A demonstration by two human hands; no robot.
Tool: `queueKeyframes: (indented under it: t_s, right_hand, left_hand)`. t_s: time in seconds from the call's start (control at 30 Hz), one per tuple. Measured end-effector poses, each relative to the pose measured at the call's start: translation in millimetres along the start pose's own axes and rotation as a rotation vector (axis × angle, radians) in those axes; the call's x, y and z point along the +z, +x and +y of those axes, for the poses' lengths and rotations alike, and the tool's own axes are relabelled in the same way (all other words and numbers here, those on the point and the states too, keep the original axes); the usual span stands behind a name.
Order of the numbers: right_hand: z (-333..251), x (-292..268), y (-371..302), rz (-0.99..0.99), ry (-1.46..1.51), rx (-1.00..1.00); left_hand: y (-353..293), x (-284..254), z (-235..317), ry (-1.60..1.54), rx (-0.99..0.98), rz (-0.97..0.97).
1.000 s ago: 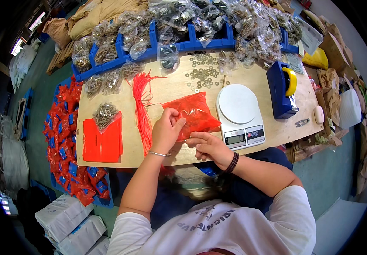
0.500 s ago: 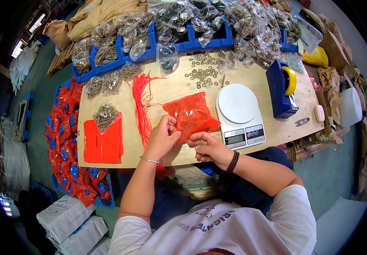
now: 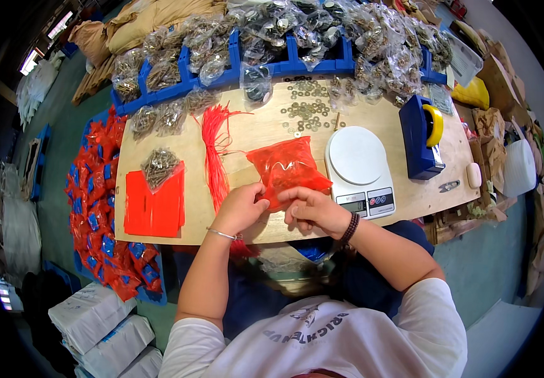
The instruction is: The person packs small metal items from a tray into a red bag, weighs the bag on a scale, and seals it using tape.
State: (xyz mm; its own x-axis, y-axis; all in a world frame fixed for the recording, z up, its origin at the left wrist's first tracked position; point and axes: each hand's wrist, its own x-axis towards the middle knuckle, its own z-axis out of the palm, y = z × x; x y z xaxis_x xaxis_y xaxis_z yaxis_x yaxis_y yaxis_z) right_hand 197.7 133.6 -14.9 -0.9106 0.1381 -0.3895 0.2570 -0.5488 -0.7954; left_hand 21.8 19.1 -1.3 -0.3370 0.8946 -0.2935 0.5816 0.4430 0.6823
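A filled red plastic bag (image 3: pixel 288 160) lies in the middle of the wooden table, small dark parts showing faintly through it. At its near left edge my left hand (image 3: pixel 240 206) is closed, thumb and fingers pinching the plastic. My right hand (image 3: pixel 316 213) is closed too, its curled fingers on the bag's near edge; the fingertips are partly hidden. A white digital scale (image 3: pixel 357 157) stands just right of the bag with a bare platform. To the left lies a bundle of red plastic strips (image 3: pixel 214 154).
Flat red bags (image 3: pixel 136 211) lie at the left under a clear bag of screws (image 3: pixel 160 169). Loose washers (image 3: pixel 308 112) are spread behind the red bag. Blue bins (image 3: pixel 266 68) with bagged hardware line the back. A blue tape dispenser (image 3: pixel 415 142) stands right; filled red bags (image 3: pixel 99 208) crowd a blue crate.
The view has shifted slightly, moving the table things right in the picture. My fingers have moved a little at the bag's near edge; the bag stays in about the same place.
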Motion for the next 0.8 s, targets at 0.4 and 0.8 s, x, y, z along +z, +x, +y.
queueKeyframes:
  t_s: [0.4,0.8]
  right_hand:
    - [-2.2,3.1,7.0,0.029,-0.303,0.16]
    - [9.0,5.8,3.5,0.05,-0.479,0.174]
  left_hand:
    - [2.3,5.5,-9.7,0.009,0.078,0.016]
    - [2.9,4.9,-9.9,0.014,0.082,-0.001]
